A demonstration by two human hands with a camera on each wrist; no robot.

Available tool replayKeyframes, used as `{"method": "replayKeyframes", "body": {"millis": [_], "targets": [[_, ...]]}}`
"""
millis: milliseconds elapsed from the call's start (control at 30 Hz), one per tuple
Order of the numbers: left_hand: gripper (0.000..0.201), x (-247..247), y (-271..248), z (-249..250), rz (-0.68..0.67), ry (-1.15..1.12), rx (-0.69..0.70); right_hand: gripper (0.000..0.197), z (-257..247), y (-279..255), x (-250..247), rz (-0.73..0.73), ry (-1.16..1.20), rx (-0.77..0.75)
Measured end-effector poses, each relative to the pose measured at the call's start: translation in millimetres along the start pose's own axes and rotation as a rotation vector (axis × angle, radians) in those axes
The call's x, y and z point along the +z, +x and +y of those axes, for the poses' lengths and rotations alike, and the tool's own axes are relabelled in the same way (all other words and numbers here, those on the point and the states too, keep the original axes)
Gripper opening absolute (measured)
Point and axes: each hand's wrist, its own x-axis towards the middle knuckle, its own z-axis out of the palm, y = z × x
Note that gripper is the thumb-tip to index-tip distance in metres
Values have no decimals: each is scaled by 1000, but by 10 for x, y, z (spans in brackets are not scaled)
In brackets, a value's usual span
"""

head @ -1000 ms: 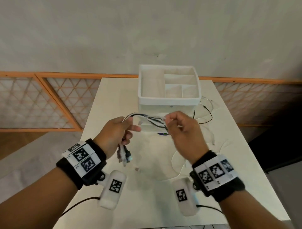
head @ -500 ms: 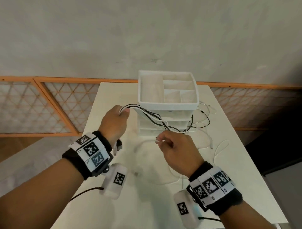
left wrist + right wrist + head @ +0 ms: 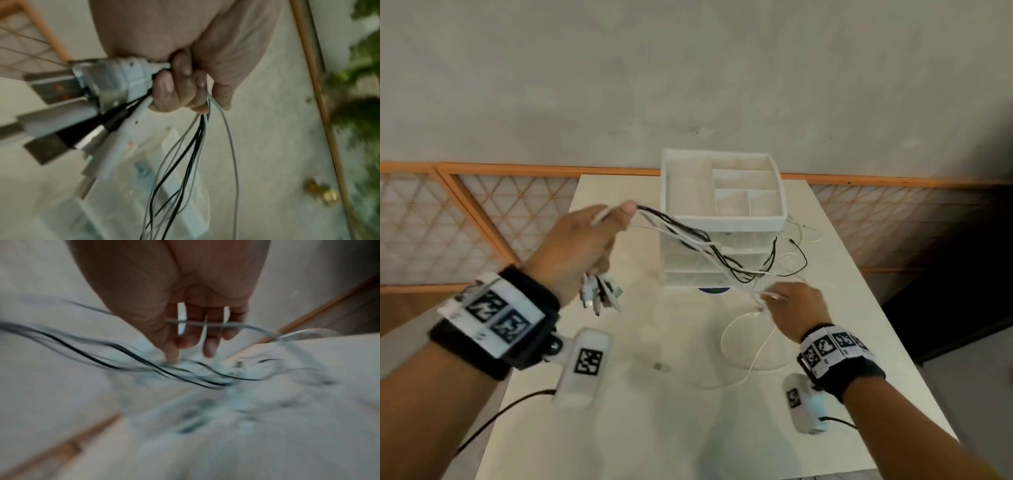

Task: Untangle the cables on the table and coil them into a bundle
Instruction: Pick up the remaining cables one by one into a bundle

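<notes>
— What's different from a second ago?

— The hands have drawn apart. They were close together in front of the white organiser [image 3: 722,192]; now the left hand [image 3: 582,246] is raised to the left and the right hand [image 3: 796,308] has dropped low to the right, near the counter [image 3: 688,428].

— And the cables?

— The cables [image 3: 698,240] now stretch in a slanting run between the two hands — black and white strands, loosely crossing but no longer bunched. The left hand is closed around them, with the plugs [image 3: 86,104] sticking out together below its curled fingers [image 3: 164,87].

— Is the right hand gripping too?

— In the head view it pinches a white strand; in the wrist view its fingers [image 3: 209,344] hang fairly straight with a cable across them. That view is blurred, so I take it as a light pinch.

— What does that mean for the task?

— Likely a combing pull: one end gathered, the run being straightened. The far ends lie loose on the counter beside the organiser, and one white cable [image 3: 743,353] loops near the right wrist. No coiling has begun.
</notes>
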Motion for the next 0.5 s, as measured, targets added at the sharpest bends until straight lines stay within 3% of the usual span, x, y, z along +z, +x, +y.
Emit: {"method": "replayKeyframes", "body": {"millis": [67, 133, 200, 333, 400, 500], "targets": [[36, -119, 6, 10, 37, 2, 52, 31, 419, 84, 118, -72, -203, 225], [39, -146, 7, -75, 70, 94, 58, 36, 531, 162, 39, -94, -176, 291], [44, -110, 19, -217, 96, 146, 6, 34, 356, 241, -268, -22, 18, 237], [43, 50, 12, -416, 157, 135, -160, 22, -232, 168, -1117, 431, 687, -101], [44, 77, 20, -451, 208, 59, -205, 29, -376, 144, -1294, 524, 782, -214], [38, 45, 46, -420, 275, -79, -230, 20, -320, 177, -1160, 436, 598, -131]]}}
